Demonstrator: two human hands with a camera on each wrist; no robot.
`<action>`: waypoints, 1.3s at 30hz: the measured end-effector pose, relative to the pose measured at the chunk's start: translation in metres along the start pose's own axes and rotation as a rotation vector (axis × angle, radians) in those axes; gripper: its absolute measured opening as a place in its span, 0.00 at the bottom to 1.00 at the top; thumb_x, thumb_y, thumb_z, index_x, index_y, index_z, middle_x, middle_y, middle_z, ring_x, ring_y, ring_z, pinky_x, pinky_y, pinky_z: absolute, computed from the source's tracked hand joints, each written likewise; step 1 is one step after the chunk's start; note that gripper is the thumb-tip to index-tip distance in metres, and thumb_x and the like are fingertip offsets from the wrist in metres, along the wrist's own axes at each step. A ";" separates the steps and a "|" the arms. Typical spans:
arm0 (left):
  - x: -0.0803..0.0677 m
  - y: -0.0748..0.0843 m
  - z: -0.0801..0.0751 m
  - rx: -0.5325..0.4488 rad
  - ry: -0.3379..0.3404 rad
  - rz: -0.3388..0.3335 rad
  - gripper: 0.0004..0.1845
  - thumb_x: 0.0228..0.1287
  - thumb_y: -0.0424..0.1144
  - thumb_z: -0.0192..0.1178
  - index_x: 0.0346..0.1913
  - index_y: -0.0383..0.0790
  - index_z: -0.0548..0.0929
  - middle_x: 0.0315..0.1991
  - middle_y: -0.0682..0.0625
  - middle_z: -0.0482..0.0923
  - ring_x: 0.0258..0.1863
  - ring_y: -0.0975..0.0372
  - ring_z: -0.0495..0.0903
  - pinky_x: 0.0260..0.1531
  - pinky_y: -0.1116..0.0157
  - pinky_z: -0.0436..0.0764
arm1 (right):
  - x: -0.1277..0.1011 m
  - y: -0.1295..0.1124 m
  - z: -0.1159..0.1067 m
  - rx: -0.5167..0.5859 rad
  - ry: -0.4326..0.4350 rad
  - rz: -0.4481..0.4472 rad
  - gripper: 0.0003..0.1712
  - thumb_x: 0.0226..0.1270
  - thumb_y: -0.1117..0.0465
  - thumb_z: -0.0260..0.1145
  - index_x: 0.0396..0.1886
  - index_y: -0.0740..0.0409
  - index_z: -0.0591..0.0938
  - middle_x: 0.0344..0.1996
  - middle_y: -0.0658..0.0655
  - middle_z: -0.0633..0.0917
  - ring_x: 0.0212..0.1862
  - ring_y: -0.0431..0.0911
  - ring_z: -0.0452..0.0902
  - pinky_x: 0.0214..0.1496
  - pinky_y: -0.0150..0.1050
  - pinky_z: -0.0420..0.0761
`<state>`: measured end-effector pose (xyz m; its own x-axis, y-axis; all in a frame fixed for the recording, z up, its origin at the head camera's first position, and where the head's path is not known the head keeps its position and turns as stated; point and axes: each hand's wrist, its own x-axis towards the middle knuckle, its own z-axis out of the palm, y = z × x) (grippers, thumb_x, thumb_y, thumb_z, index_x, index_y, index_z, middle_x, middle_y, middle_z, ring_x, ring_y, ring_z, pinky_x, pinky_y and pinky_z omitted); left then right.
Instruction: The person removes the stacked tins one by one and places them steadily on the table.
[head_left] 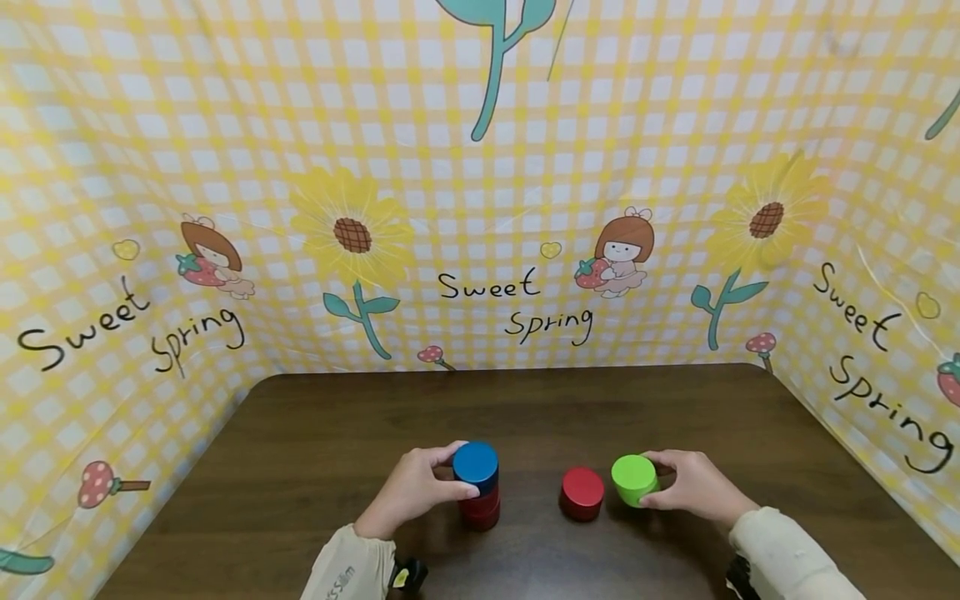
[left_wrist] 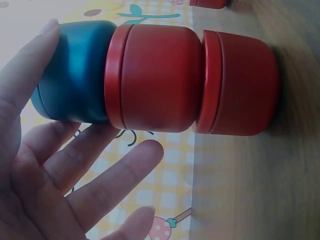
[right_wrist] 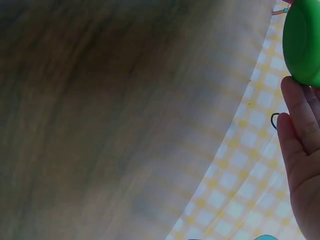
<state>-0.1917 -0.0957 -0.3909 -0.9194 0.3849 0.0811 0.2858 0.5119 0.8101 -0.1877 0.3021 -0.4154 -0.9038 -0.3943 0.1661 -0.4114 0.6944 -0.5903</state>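
Head view: your left hand (head_left: 415,490) pinches one blue canister (head_left: 476,463) atop two stacked red canisters (head_left: 482,512) at left; your right hand (head_left: 692,485) pinches one green canister (head_left: 633,477) at right, beside a third red canister (head_left: 582,493). The far checked cloth (head_left: 510,187) reads "Sweet Spring" three times.

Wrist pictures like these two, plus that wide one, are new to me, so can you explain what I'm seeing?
No machine here, only a person's hands: the left hand and the right hand. The wide picture comes from a camera on the head, looking forward and down; the other two come from cameras on the wrists. On the dark table stand two stacked red containers with a blue container on top, gripped by the left hand. A third red container stands separately. The right hand holds a green container, seemingly above the table.
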 end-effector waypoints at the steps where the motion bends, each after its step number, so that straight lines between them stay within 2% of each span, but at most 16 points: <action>1: 0.000 0.000 0.000 -0.003 -0.002 0.000 0.38 0.52 0.47 0.72 0.63 0.29 0.73 0.50 0.37 0.81 0.48 0.48 0.81 0.45 0.50 0.80 | 0.001 0.000 0.000 -0.015 -0.003 -0.006 0.36 0.46 0.54 0.79 0.50 0.74 0.80 0.41 0.60 0.86 0.40 0.45 0.83 0.40 0.36 0.79; 9: 0.000 0.001 0.000 -0.002 -0.004 -0.001 0.39 0.52 0.47 0.72 0.63 0.28 0.73 0.49 0.37 0.81 0.48 0.47 0.80 0.45 0.50 0.80 | 0.006 0.002 0.001 -0.089 -0.017 -0.053 0.35 0.44 0.55 0.79 0.48 0.75 0.80 0.38 0.60 0.86 0.39 0.45 0.82 0.38 0.35 0.79; 19: 0.001 0.000 0.000 -0.001 -0.009 -0.012 0.38 0.53 0.48 0.71 0.63 0.28 0.73 0.52 0.36 0.80 0.51 0.47 0.79 0.48 0.48 0.78 | 0.008 0.002 0.004 0.035 -0.109 -0.028 0.36 0.47 0.57 0.78 0.50 0.77 0.78 0.41 0.63 0.85 0.39 0.45 0.83 0.37 0.33 0.80; 39: 0.001 0.000 -0.001 -0.007 -0.016 -0.006 0.38 0.53 0.47 0.72 0.62 0.28 0.73 0.51 0.36 0.80 0.51 0.46 0.79 0.48 0.48 0.78 | 0.009 0.007 0.004 0.061 -0.166 0.006 0.38 0.47 0.56 0.78 0.51 0.80 0.77 0.41 0.66 0.85 0.39 0.44 0.83 0.37 0.32 0.79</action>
<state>-0.1930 -0.0957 -0.3900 -0.9165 0.3943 0.0669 0.2784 0.5089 0.8146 -0.1981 0.3013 -0.4209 -0.8723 -0.4878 0.0331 -0.3938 0.6609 -0.6389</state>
